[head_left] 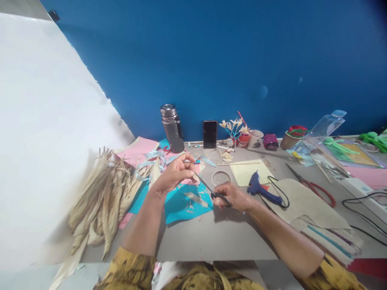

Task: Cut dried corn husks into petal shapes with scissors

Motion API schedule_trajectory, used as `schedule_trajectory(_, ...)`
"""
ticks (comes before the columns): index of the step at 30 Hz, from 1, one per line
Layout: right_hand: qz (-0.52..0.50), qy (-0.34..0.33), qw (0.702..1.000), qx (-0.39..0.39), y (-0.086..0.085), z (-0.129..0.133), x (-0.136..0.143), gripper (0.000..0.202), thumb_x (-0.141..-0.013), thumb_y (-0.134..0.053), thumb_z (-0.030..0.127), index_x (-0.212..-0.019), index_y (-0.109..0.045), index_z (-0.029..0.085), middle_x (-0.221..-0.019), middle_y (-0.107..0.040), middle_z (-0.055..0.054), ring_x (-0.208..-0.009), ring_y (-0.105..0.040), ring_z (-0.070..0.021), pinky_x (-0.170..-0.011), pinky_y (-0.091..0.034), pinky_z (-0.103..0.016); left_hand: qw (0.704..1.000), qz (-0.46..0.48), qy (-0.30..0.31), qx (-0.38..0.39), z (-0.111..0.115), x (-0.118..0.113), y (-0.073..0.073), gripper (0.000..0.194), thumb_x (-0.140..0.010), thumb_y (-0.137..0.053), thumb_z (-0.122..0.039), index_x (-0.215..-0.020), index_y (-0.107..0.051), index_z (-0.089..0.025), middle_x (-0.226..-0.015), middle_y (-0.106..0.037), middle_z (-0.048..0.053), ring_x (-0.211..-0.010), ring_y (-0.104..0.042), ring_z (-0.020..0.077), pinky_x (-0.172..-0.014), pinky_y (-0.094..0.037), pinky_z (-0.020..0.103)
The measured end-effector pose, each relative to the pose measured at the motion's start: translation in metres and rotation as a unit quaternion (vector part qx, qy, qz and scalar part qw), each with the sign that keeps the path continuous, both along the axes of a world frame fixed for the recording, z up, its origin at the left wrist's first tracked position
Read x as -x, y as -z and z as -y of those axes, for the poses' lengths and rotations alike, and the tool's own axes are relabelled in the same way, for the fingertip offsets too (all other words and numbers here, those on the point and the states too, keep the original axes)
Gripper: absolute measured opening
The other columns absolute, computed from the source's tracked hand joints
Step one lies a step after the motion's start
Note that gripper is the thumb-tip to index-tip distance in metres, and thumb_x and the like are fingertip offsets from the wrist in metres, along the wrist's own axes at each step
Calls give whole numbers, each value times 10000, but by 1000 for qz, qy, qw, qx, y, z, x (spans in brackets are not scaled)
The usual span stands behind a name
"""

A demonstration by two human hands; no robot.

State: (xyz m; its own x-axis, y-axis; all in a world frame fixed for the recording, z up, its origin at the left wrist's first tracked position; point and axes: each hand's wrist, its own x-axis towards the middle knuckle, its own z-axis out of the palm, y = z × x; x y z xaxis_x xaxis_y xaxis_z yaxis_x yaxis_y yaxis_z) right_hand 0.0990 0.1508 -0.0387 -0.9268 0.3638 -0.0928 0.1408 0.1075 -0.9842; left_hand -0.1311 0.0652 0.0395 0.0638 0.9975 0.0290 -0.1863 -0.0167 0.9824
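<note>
My left hand point(177, 172) pinches a small pale piece of corn husk point(196, 177) between thumb and fingers. My right hand point(232, 196) is wrapped round the dark handles of a pair of scissors point(206, 186), whose blades point up and left to the husk piece. Whether the blades touch it I cannot tell. Beneath both hands lies a sheet of blue paper point(175, 211) with a cut husk strip point(196, 199) and scraps on it. A bundle of dried corn husks point(109, 197) rests left of my left forearm.
A blue glue gun point(264, 191), a tape roll point(221, 173) and red-handled scissors point(314, 187) lie to the right. Along the blue wall stand a steel flask point(172, 131), a phone point(209, 135), husk flowers point(234, 127), a paper cup point(256, 138) and a tilted plastic bottle point(320, 131).
</note>
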Motion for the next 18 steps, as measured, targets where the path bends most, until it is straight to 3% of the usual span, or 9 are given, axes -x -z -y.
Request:
schedule_trajectory(5, -2, 1, 1000, 15, -1, 0, 0, 446, -729, -730, 558, -628, -595, 146, -563, -580, 14, -520, -441, -90, -484, -262, -218, 1000, 5, 16, 8, 2, 4, 1, 372, -738, -696, -118, -1040, -492, -187, -701, -656, -11, -619, -667, 166, -625, -505, 290)
schedule_trajectory(7, -21, 9, 999, 31, -2, 0, 1, 476, -723, -720, 600, -656, -614, 141, -568, -583, 5, -525, -448, -95, -488, -272, -220, 1000, 17, -23, 5, 1, 2, 2, 378, -729, -718, -136, -1037, -505, -189, -685, -632, -33, -620, -660, 155, -628, -504, 281)
schedule_trajectory(10, -80, 33, 992, 92, -2, 2, 3, 559, -710, -684, 688, -754, -648, 133, -619, -603, -18, -541, -453, -103, -491, -290, -225, 990, 51, -131, 0, -3, -7, 7, 384, -693, -769, -177, -1001, -539, -191, -687, -605, -55, -667, -673, 148, -656, -510, 268)
schedule_trajectory(13, -131, 75, 979, 136, 0, 1, 7, 564, -701, -708, 675, -832, -666, 128, -688, -631, -40, -541, -436, -96, -491, -291, -229, 970, 101, -220, 17, -11, -19, 17, 368, -661, -804, -225, -932, -558, -188, -692, -624, -49, -675, -674, 128, -626, -486, 223)
schedule_trajectory(18, -187, 177, 949, 179, 3, -2, 13, 502, -682, -789, 546, -947, -673, 135, -837, -674, -64, -520, -380, -71, -468, -263, -230, 949, 173, -263, 28, -19, -41, 33, 370, -620, -833, -212, -865, -557, -181, -684, -659, -37, -583, -608, 73, -561, -458, 178)
